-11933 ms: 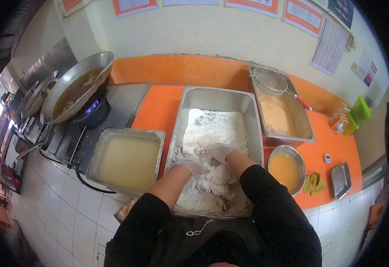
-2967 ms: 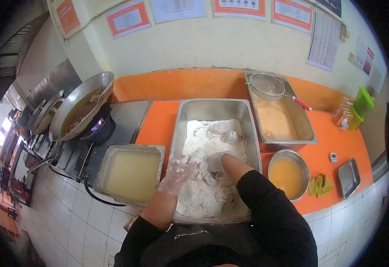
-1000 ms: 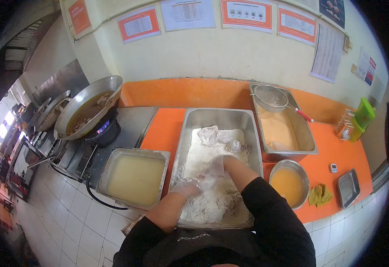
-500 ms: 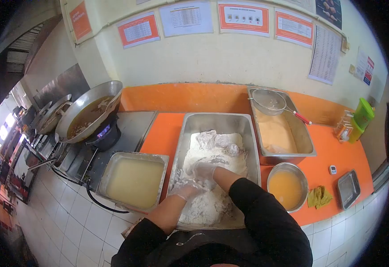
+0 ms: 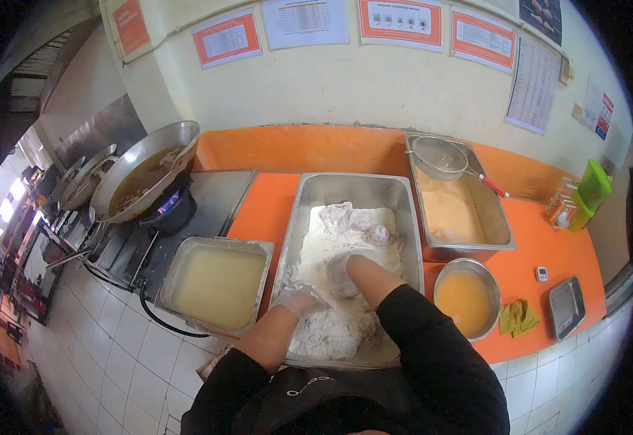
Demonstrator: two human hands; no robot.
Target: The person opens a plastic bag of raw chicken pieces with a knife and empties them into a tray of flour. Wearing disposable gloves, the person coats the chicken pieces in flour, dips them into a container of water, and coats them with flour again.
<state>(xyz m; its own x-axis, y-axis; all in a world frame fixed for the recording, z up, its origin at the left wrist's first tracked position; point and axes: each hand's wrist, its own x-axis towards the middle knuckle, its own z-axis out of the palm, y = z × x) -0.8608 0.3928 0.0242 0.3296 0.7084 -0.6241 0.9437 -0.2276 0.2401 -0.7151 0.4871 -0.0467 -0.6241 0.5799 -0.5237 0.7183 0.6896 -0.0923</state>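
A deep steel pan (image 5: 303, 210) holds white flour (image 5: 316, 254) in front of me. My left hand (image 5: 300, 299), in a clear flour-dusted glove, is low in the flour at the pan's left side. My right hand (image 5: 341, 275), gloved too, dips into the flour near the middle. The fingers of both hands are hidden by flour and by the hands themselves. Flour-coated pieces (image 5: 356, 220) that look like chicken lie at the pan's far end. A lumpy floured heap (image 5: 327, 335) sits at the near end, just below my hands.
Left stands a tray of cloudy pale liquid (image 5: 218, 286); beyond it, a wok of oil (image 5: 146, 181) over a lit burner. To the right are a pan of orange-tinted powder (image 5: 447, 206) with a sieve (image 5: 439, 158), a bowl of yellow liquid (image 5: 465, 301), a cloth (image 5: 519, 317) and a small tray (image 5: 566, 308).
My hands, close together before, are now further apart. The right one has moved right and the left one slightly left, both still in the flour. The view has shifted slightly.
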